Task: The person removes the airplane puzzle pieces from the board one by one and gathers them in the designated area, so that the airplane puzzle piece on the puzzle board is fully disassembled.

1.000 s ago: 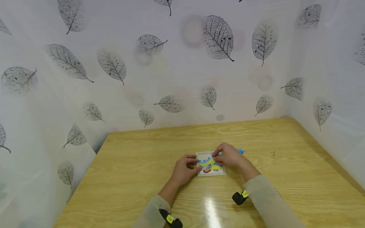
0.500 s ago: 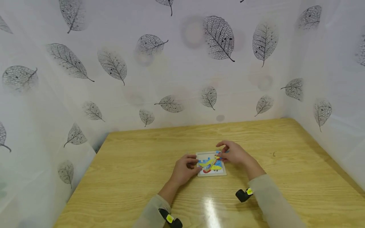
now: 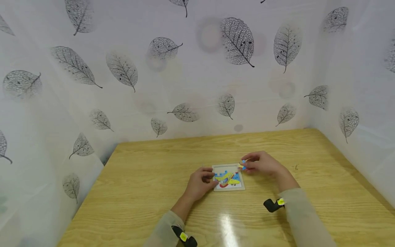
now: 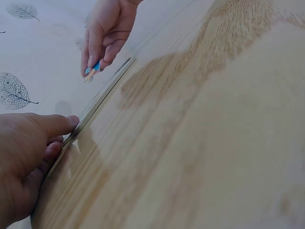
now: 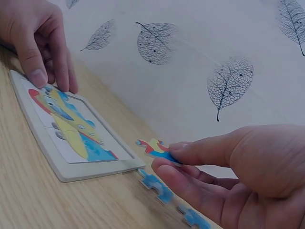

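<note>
Your right hand (image 5: 243, 171) pinches a piece (image 5: 153, 148), its yellow end pointing left toward the frame (image 5: 95, 169). Your left hand (image 3: 200, 184) holds the frame's left edge.

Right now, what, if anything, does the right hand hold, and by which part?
The right hand pinches a puzzle piece by its blue side; the yellow-and-red part sticks out free toward the puzzle frame.
</note>
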{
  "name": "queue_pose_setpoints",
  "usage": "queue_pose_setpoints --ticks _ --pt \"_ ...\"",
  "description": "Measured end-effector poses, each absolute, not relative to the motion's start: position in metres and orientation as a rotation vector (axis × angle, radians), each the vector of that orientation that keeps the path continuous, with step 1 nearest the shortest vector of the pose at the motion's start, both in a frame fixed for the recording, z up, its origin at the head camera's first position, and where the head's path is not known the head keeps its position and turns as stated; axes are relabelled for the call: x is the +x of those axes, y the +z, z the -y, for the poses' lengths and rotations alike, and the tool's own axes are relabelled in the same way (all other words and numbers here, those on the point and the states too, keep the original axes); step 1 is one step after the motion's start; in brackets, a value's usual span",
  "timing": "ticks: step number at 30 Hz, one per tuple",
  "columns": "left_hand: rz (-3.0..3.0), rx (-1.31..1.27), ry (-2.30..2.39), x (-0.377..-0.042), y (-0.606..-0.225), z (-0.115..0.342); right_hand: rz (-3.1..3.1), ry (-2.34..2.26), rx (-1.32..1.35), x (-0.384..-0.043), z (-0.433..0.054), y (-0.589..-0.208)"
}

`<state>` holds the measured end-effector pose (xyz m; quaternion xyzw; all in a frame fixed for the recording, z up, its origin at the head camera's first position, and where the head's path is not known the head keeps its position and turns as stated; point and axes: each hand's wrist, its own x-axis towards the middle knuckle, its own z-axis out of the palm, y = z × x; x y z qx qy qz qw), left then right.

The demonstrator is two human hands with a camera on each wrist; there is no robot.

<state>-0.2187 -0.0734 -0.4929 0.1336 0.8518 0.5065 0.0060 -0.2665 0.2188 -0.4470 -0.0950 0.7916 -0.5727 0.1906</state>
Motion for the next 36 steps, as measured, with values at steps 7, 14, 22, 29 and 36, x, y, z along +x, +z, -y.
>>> queue_pose_setpoints --ticks 7,14,22,29,36 --pt "-2.669 0.394 1.566 -0.216 -0.49 0.074 -2.224 -1.644 -0.234 -0.268 -0.241 -0.446" --pt "-2.661 0.388 1.576 -0.216 -0.491 0.073 -2.248 -1.679 -0.202 -0.269 -0.258 -0.448" --pt "-2.675 0.423 1.576 -0.217 -0.493 0.073 -2.197 -1.792 -0.108 -0.268 -0.276 -0.456" --pt "-2.648 0.457 1.62 -0.216 -0.491 0.074 -2.196 -1.794 -0.006 -0.269 -0.295 -0.462" --pt "-2.644 0.453 1.62 -0.216 -0.489 0.074 -2.222 -1.8 0.047 -0.265 -0.3 -0.46"
